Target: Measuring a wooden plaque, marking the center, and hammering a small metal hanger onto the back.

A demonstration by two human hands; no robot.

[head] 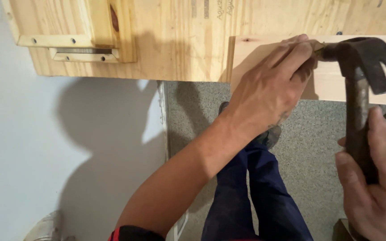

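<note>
Single view, head-worn camera. Looks steeply down past the plywood panel [157, 40] edge to the speckled floor [309, 147] and the wearer's own legs [246, 192]. Close range: forearm and both hands fill the right half. White wall [45, 147] at left.

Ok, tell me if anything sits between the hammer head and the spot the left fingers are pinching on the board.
Nothing visible: the dark metal claw hammer's head meets the left hand's fingertips directly, on the pale wooden board.

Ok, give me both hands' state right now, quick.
Left hand: fingers pinched together against the pale wooden board, at the hammer's head; what they pinch cannot be told.
Right hand: closed around the claw hammer handle.
</note>
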